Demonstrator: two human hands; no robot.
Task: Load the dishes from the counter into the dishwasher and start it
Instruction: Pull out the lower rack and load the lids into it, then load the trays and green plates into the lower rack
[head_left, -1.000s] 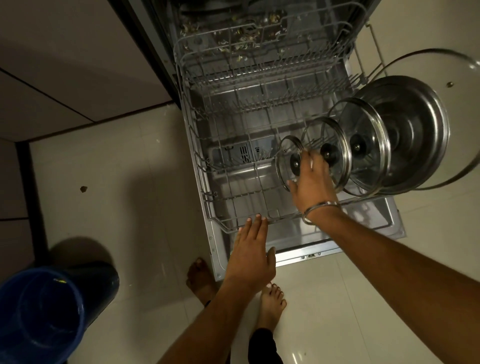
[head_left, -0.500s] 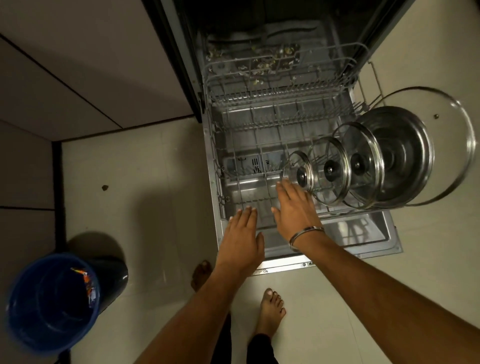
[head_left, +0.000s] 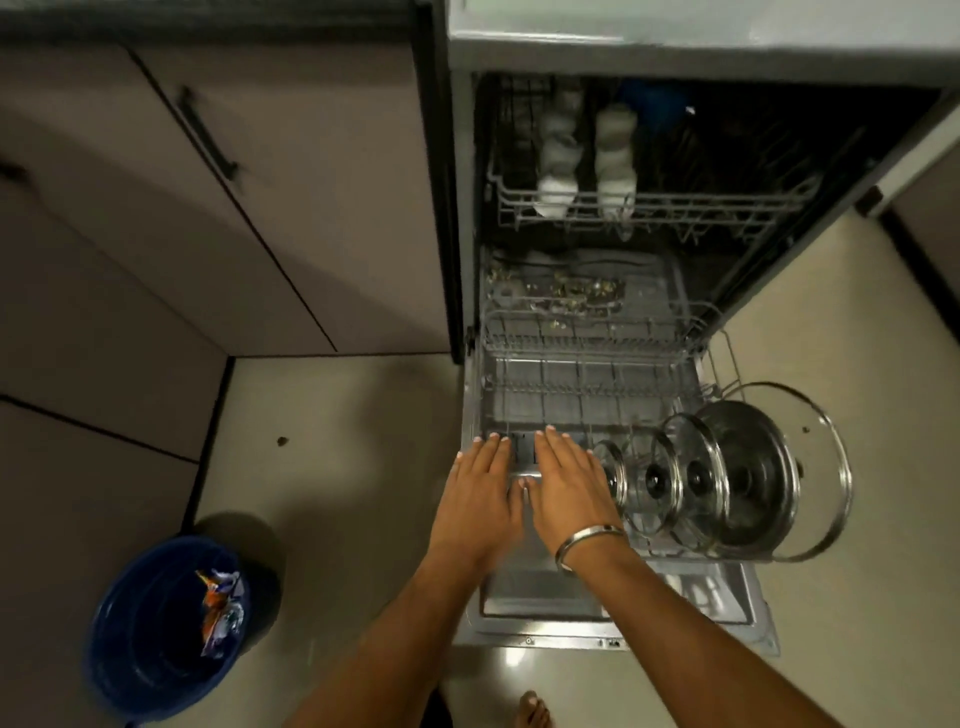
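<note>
The dishwasher stands open with its lower rack (head_left: 587, 364) pulled out over the lowered door (head_left: 727, 618). Several lids stand on edge along the rack's right side: small glass lids (head_left: 613, 478) (head_left: 655, 480), a larger glass lid (head_left: 698, 475), a steel lid (head_left: 753, 473) and a big glass lid (head_left: 815, 441). My left hand (head_left: 480, 499) and my right hand (head_left: 566, 486), which wears a metal bangle, hover flat side by side over the rack's front left, fingers straight, holding nothing. Two pale cups (head_left: 558, 150) (head_left: 615, 156) sit in the upper rack (head_left: 675, 208).
A blue bin (head_left: 166, 623) with wrappers inside stands on the tiled floor at the lower left. Brown cabinet doors (head_left: 208, 208) fill the left. Food scraps lie on the tub floor (head_left: 561, 291). My bare foot (head_left: 530, 709) shows at the bottom edge.
My right hand has let go of the smallest glass lid and drawn left beside my left hand. The view has tilted up, so the upper rack now shows.
</note>
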